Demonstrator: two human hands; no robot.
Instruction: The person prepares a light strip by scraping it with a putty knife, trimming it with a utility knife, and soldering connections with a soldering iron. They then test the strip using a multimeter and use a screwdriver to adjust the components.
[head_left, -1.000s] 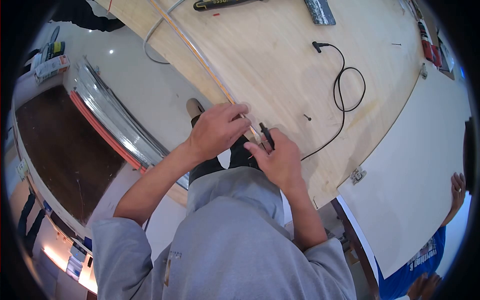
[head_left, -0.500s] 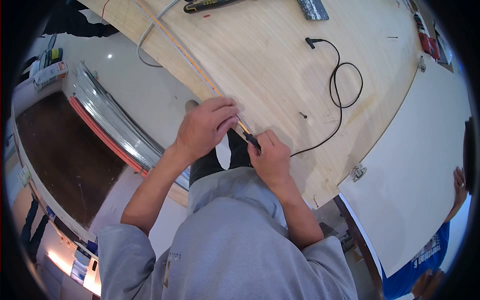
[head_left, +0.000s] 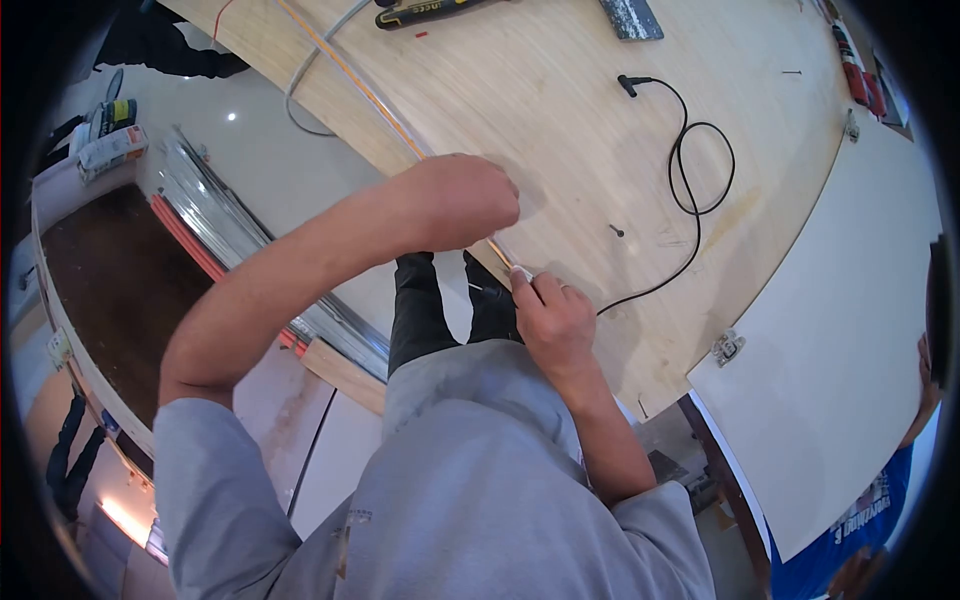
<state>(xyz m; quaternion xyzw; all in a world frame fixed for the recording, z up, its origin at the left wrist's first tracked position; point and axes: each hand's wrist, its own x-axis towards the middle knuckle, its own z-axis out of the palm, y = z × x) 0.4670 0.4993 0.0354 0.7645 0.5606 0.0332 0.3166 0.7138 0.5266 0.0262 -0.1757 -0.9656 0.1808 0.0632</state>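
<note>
A narrow strip with an orange line (head_left: 368, 97) runs diagonally along the wooden table (head_left: 560, 130) near its edge. Over the strip is my left hand (head_left: 465, 203), its fingers curled under and turned away, so anything in it is hidden. Lower right, my right hand (head_left: 558, 318) is closed around the strip's end at the table edge, thumb and index finger pinched together. A thin black cable (head_left: 690, 180) leads from beside my right hand into a loop, ending in an angled black plug (head_left: 628, 84).
A black and yellow tool (head_left: 425, 13) and a flat metal blade (head_left: 632, 18) lie at the table's far side. Screws lie on the wood. A white panel (head_left: 830, 290) with hinges is at right, a person in blue (head_left: 845, 535) beyond. Metal profiles (head_left: 225, 190) lie left.
My left hand has moved right and turned over, with its elbow swung outward. The black connector end seen at my right hand is now hidden. The view has shifted slightly.
</note>
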